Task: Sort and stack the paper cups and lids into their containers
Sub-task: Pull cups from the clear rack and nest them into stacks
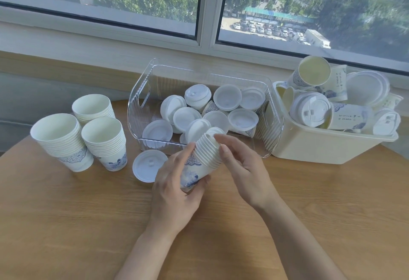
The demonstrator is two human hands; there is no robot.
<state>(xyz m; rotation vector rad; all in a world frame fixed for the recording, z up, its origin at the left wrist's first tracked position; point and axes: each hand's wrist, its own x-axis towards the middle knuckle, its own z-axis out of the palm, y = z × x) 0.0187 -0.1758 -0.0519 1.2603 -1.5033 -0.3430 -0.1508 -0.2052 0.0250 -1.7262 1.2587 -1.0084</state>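
Stacking is the step in hand: the left hand (174, 191) grasps a nested cup stack (200, 160) by its base, above the tabletop (66, 224) just before the clear bin (141, 93) of lids. The stack's long axis tilts up and away, rims toward the bin. The right hand (241, 169), fingers relaxed, touches the rim end; a lid seems to sit there, though the view is unsure. Next, presumably, it goes beside the three stacks (88, 133) at the tabletop's left edge; the cream bin (321, 147) holds more unsorted.
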